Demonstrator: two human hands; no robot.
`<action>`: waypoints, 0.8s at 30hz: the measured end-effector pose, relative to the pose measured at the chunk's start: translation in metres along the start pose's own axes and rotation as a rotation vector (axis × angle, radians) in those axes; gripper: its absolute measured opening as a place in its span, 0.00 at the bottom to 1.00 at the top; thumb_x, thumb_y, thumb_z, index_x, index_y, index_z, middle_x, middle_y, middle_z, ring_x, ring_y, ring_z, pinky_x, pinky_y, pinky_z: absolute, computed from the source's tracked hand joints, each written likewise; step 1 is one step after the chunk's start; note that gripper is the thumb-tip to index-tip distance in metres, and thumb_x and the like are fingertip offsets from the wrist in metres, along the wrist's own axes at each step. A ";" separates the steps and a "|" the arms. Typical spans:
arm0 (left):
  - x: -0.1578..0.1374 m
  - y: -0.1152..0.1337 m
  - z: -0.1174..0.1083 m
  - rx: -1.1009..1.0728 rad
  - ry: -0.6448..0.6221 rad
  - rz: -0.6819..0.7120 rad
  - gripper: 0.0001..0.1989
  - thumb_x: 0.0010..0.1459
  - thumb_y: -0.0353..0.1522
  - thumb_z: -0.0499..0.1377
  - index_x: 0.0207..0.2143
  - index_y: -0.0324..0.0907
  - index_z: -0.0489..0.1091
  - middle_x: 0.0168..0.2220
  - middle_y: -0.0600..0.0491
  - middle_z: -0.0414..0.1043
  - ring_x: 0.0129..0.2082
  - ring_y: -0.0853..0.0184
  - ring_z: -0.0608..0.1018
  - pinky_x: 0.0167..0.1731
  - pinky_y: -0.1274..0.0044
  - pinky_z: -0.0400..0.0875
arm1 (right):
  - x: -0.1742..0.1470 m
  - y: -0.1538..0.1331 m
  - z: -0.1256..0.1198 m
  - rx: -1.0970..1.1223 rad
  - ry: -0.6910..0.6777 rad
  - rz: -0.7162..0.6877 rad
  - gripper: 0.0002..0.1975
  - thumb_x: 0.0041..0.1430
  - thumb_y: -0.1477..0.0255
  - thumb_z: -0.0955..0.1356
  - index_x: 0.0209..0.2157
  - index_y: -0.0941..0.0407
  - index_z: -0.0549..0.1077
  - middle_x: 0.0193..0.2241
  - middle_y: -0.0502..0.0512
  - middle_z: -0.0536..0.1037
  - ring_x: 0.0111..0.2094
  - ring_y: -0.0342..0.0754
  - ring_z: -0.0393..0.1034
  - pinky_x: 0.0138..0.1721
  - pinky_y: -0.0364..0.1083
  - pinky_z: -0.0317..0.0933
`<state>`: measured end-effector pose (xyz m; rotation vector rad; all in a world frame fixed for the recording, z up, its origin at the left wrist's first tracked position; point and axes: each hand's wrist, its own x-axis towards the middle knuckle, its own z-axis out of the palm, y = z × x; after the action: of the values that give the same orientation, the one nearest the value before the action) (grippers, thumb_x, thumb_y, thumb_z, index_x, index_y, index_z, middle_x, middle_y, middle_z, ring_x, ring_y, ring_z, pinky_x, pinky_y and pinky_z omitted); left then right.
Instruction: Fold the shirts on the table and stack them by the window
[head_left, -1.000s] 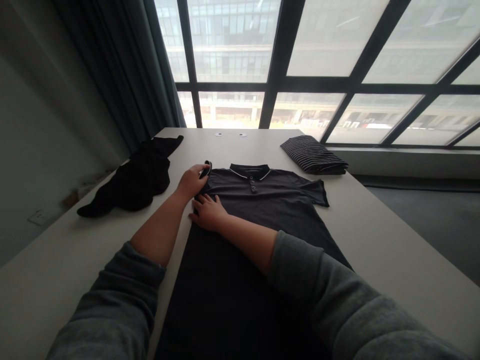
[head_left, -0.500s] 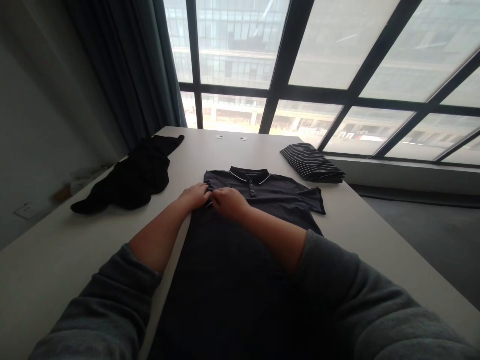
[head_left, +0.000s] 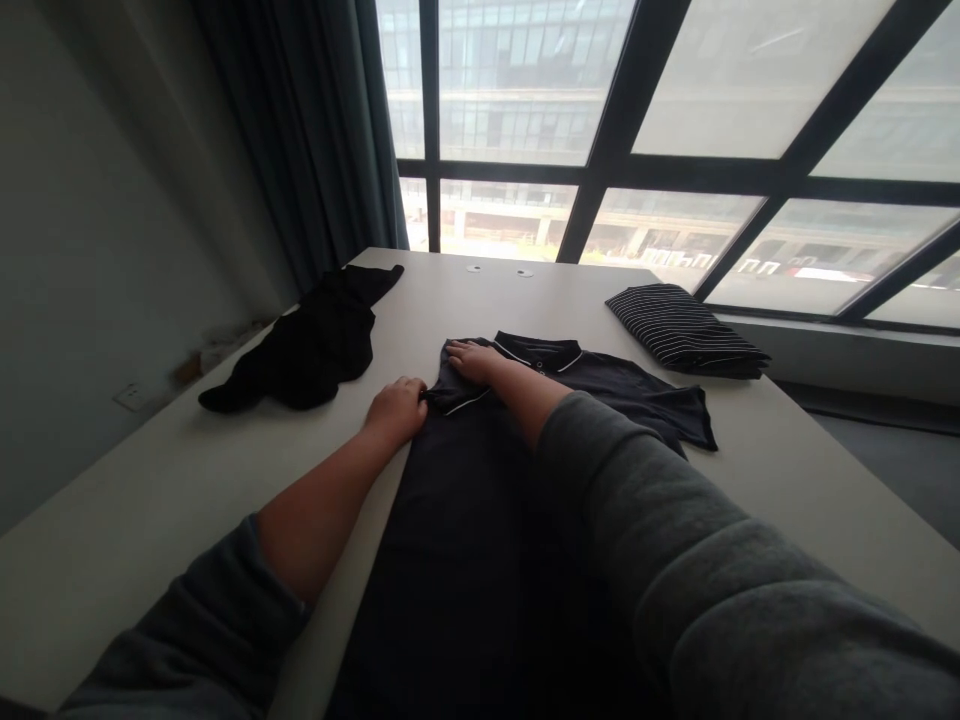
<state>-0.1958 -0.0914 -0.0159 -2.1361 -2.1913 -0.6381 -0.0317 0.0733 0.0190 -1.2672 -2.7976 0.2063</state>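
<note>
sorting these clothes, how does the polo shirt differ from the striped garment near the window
The polo shirt is mostly spread out; the striped garment is folded compactly. The polo shirt is plain dark with white trim; the striped garment has thin pale stripes. The right hand touches the polo shirt, but not the striped garment. Both are dark and lie on the white table.

Nearer the wearer than both hands, the dark polo shirt [head_left: 457, 520] sinks into shadow and runs off the bottom edge, hem unseen. The left hand [head_left: 397, 408] hides its own fingertips, so its hold is unclear. Just right of the right hand [head_left: 471, 360], its forearm [head_left: 529, 395] covers part of the button placket [head_left: 540, 366].
</note>
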 end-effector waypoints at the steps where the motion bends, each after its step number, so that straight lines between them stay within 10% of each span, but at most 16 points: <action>1: 0.002 -0.001 0.000 -0.014 0.007 -0.019 0.15 0.63 0.32 0.57 0.49 0.44 0.78 0.50 0.45 0.79 0.49 0.55 0.80 0.50 0.69 0.74 | 0.002 0.001 0.003 0.000 -0.014 0.020 0.30 0.76 0.60 0.58 0.74 0.53 0.58 0.75 0.57 0.51 0.76 0.62 0.44 0.73 0.67 0.39; 8: 0.007 -0.008 -0.001 -0.061 0.026 -0.171 0.09 0.61 0.34 0.58 0.40 0.46 0.78 0.42 0.48 0.83 0.41 0.56 0.82 0.40 0.70 0.74 | 0.005 0.006 0.013 -0.018 -0.056 0.124 0.35 0.77 0.53 0.53 0.78 0.50 0.43 0.77 0.54 0.37 0.78 0.60 0.30 0.72 0.73 0.28; 15: 0.003 -0.008 -0.004 -0.030 0.008 -0.158 0.08 0.63 0.36 0.58 0.40 0.45 0.77 0.42 0.46 0.82 0.43 0.53 0.81 0.43 0.67 0.74 | -0.015 -0.008 0.008 -0.055 0.119 0.115 0.34 0.77 0.54 0.55 0.76 0.54 0.53 0.77 0.60 0.45 0.77 0.64 0.34 0.73 0.70 0.36; 20: -0.005 0.003 -0.018 0.055 0.149 -0.047 0.12 0.62 0.37 0.60 0.47 0.44 0.75 0.48 0.44 0.80 0.50 0.46 0.78 0.50 0.61 0.72 | -0.117 0.023 -0.014 -0.135 0.257 0.006 0.25 0.75 0.57 0.61 0.64 0.53 0.73 0.67 0.62 0.69 0.72 0.61 0.54 0.72 0.66 0.42; 24: -0.018 0.052 -0.026 -0.001 0.103 0.238 0.11 0.64 0.37 0.58 0.46 0.47 0.76 0.49 0.47 0.80 0.49 0.49 0.79 0.52 0.61 0.71 | -0.239 0.114 -0.040 -0.119 0.308 0.422 0.17 0.71 0.61 0.66 0.48 0.56 0.83 0.49 0.66 0.82 0.54 0.58 0.75 0.59 0.53 0.64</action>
<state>-0.1519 -0.1173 0.0171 -2.2603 -1.8488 -0.7148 0.2152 -0.0280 0.0407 -1.7377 -2.2919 -0.1303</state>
